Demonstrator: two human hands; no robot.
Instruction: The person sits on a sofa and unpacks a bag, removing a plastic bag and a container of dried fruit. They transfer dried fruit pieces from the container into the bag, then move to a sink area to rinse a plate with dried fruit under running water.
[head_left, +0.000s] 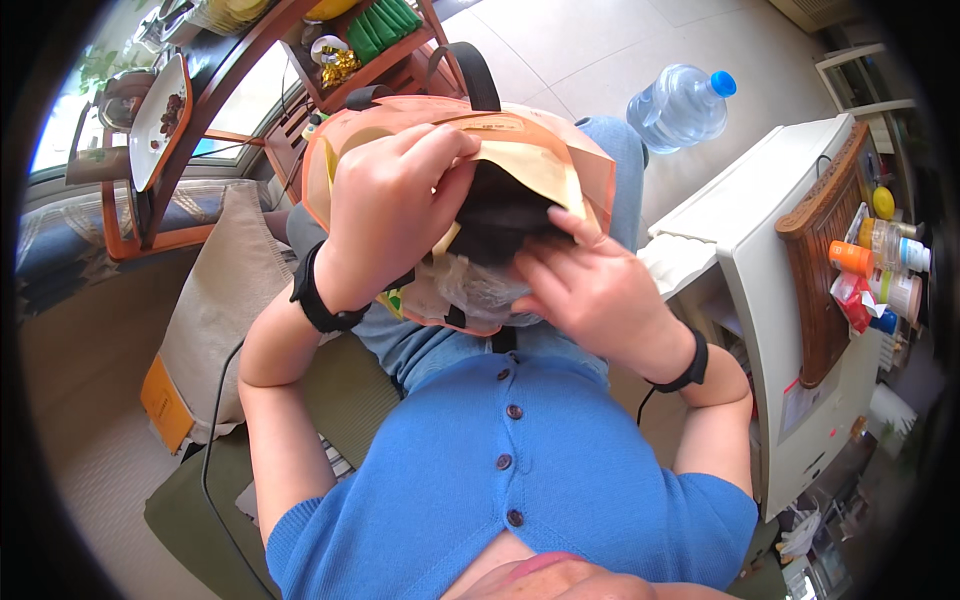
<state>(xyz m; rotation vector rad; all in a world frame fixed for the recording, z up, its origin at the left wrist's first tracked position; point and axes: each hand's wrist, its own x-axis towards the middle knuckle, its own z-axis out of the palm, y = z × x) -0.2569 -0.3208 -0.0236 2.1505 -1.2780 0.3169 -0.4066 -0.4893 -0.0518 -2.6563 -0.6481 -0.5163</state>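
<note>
A peach-coloured bag (pixel 597 165) with black handles sits on my lap, its mouth facing up toward me. My left hand (pixel 392 205) pinches the top edge of a pale yellow pouch (pixel 535 165) inside the bag. That edge is lifted, and the space beneath it is dark; its contents cannot be made out. My right hand (pixel 580 280) is at the right side of this opening. Its fingers are apart, one against the yellow edge and others partly within the dark space. Crinkled clear plastic (pixel 478 290) lies just below the opening, between my hands.
A large clear water bottle (pixel 680 108) with a blue cap is on the tiled floor, ahead right. At right, a white cabinet (pixel 780 220) carries a wooden tray (pixel 825 250) beside small bottles. A wooden shelf (pixel 225 85) with a white plate (pixel 160 125) stands left.
</note>
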